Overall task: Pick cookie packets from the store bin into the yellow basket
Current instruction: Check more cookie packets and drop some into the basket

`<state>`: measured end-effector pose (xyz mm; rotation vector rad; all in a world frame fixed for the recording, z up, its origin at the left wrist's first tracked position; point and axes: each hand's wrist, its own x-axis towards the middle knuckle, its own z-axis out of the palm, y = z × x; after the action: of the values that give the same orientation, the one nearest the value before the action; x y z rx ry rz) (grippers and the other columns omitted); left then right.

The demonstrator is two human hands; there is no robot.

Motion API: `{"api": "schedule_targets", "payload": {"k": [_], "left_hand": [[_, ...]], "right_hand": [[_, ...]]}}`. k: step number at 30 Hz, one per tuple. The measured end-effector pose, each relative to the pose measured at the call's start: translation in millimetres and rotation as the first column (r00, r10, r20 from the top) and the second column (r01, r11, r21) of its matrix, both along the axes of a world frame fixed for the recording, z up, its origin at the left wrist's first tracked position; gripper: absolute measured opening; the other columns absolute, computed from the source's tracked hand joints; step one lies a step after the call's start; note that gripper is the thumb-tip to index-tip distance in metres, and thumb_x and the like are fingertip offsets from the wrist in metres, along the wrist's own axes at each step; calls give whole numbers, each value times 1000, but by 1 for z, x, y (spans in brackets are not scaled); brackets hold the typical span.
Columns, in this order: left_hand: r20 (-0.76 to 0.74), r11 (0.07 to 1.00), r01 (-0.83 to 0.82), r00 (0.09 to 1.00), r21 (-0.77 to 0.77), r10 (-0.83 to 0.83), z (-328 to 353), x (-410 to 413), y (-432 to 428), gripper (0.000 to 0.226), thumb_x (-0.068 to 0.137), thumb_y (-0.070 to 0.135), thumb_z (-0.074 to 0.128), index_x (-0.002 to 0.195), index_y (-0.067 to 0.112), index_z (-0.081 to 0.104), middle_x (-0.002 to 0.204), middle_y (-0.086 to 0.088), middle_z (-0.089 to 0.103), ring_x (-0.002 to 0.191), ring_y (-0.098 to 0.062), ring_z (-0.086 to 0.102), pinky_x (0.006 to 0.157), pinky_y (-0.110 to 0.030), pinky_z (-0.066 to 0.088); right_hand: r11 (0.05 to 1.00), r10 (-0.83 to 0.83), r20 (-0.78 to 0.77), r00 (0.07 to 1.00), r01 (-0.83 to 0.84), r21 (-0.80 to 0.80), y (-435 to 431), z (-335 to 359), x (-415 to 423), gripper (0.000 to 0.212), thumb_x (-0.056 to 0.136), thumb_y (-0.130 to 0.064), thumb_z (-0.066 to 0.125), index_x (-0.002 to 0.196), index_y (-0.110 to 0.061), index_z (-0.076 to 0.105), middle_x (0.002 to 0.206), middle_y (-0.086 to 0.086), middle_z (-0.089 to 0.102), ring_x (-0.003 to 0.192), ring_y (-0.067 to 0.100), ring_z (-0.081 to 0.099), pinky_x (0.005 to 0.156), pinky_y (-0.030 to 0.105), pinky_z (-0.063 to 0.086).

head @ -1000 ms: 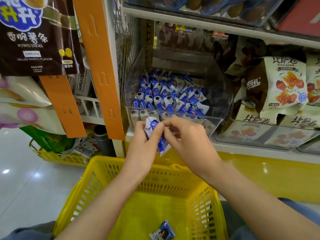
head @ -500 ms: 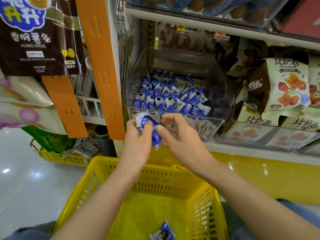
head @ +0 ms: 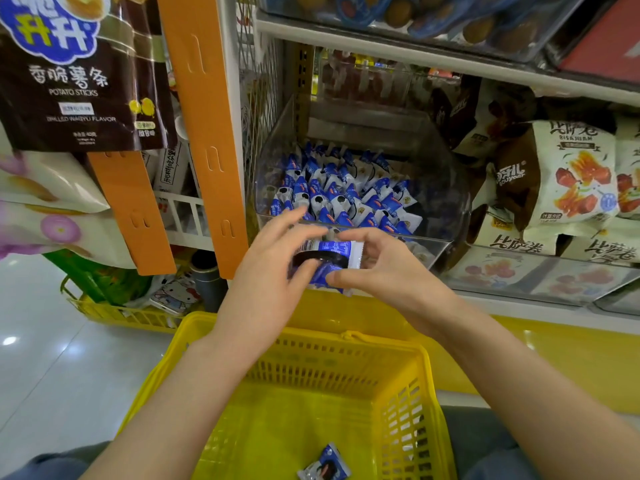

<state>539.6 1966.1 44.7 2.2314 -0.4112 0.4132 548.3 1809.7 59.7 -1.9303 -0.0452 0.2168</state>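
- Yellow plastic lattice low in the head view: the yellow basket (head: 311, 344), open-topped under both forearms.
- Held a bundle of packets (head: 329, 259), blue and white with a dark band, just in front of the store bin's front wall and above the basket's far rim, well clear of the basket. Could not tell how many packets made up the bundle.
- Clamped the left hand (head: 270, 278) on that bundle, with the thumb pressed in from below and the fingers stretched over its top toward the bin.
- Closed the right hand (head: 391, 275) on the bundle's other end, with the forefinger hooked over the top edge and the thumb tucked against the underside.
- Had the two hands close together, with only the bundle between them.
- Had one loose packet (head: 325, 467) lying on the basket's floor, close to the bottom edge of the view.
- Found the store bin (head: 429, 249), clear plastic, on the shelf just behind the hands, with many cookie packets (head: 343, 192) packed in rows inside.
- Noted pale snack bags (head: 571, 174) printed with red rolls to the right of the bin, stacked against one another.
- Noted an orange strip (head: 204, 116) hanging down the shelf post to the left, and a dark potato sticks bag (head: 76, 74) beside it at upper left.
- Spotted a second basket (head: 114, 315), also yellow, on the pale floor (head: 41, 368) at lower left, holding a green bag and something with a cartoon-cat print.
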Motion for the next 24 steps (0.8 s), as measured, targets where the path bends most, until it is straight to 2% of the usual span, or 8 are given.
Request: {"api": "schedule_targets", "payload": {"k": [2, 4, 6, 10, 14, 19, 22, 24], "left_hand": [[53, 994, 34, 998, 102, -40, 0, -2, 0, 35, 87, 12, 60, 120, 22, 60, 130, 6, 54, 124, -8, 44, 106, -28, 35], [38, 995, 51, 998, 83, -54, 1, -3, 0, 28, 89, 15, 57, 117, 21, 61, 116, 6, 62, 107, -9, 55, 92, -34, 48], [46, 998, 45, 998, 47, -48, 0, -3, 1, 24, 90, 20, 55, 114, 19, 61, 109, 5, 64, 98, -9, 58, 84, -33, 51], [95, 1000, 2, 995, 28, -5, -1, -4, 0, 19, 92, 24, 52, 107, 17, 62, 95, 5, 65, 83, -6, 59, 70, -24, 51], [74, 1000, -12, 997, 6, 12, -4, -4, -1, 15, 93, 23, 49, 101, 18, 61, 82, 10, 61, 71, -2, 58, 61, -19, 48], [-9, 982, -77, 997, -171, 77, -6, 0, -5, 14, 95, 16, 47, 94, 17, 61, 70, 11, 59, 64, -2, 56, 53, -16, 44], [-125, 960, -138, 986, -242, 110, -7, 4, -2, 20, 95, 15, 44, 84, 21, 60, 63, 9, 57, 53, 1, 50, 46, -12, 37], [-288, 916, -165, 956, -366, 57, -5, 9, 1, 28, 96, 15, 41, 80, 24, 62, 69, 3, 63, 56, -1, 53, 53, -20, 44]], "right_hand": [[1000, -1, -5, 1000, 1, 28, -2, 1, 1, 59, 71, -9, 76, 121, -19, 47, 102, 1, 67, 79, 9, 66, 64, 16, 53], [996, -21, 2, 1000, 21, 91, -2, 1, 1, 58, 74, -11, 75, 122, -19, 44, 99, -2, 70, 79, 5, 67, 61, 12, 51], [990, -43, 19, 999, 40, 137, 0, 0, -1, 58, 77, -20, 73, 125, -20, 40, 94, -7, 72, 85, 4, 67, 70, 13, 51], [990, -45, 100, 994, 31, 139, 9, -5, -10, 47, 80, -22, 70, 122, -20, 48, 99, -5, 70, 96, 11, 65, 92, 35, 51], [998, -26, 170, 985, 15, 65, 13, -5, -12, 40, 84, -15, 66, 121, -22, 50, 100, -7, 67, 94, 6, 64, 90, 30, 52], [1000, -15, 265, 964, 12, 15, 17, -5, -11, 40, 82, -21, 68, 117, -27, 48, 107, -11, 63, 98, 0, 61, 86, 17, 50], [996, 11, 237, 972, -32, 83, 19, -6, -11, 46, 79, -25, 70, 120, -26, 48, 115, -10, 60, 101, 2, 61, 88, 21, 51], [995, 32, 230, 973, -52, 81, 18, -6, -10, 54, 75, -24, 73, 122, -27, 46, 118, -12, 56, 102, 5, 60, 87, 23, 52]]}}
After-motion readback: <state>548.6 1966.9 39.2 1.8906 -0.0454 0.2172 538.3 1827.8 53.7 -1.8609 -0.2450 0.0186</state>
